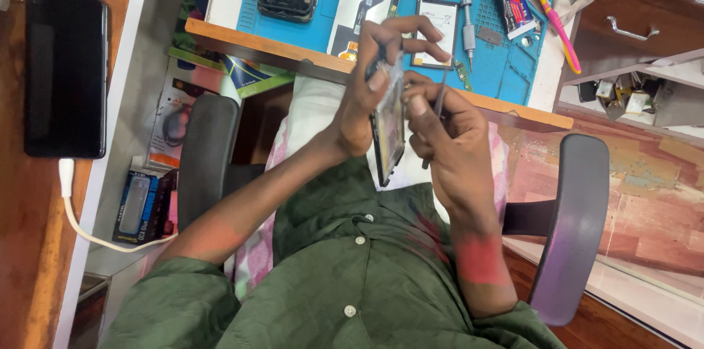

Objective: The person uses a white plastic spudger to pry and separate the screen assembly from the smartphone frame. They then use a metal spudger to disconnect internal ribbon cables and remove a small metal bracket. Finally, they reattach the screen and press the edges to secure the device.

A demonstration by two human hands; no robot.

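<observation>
Two hands (411, 111) grip phone frame (389, 129).

Both forearms raised, left hand (364, 92) and right hand (447, 136) apparently in closed grip

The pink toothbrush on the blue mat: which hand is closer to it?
Right. The right hand, gripping a thin tool beside the phone, sits below-left of the pink toothbrush. The left hand, holding the phone, is farther left. Neither touches it.
</observation>
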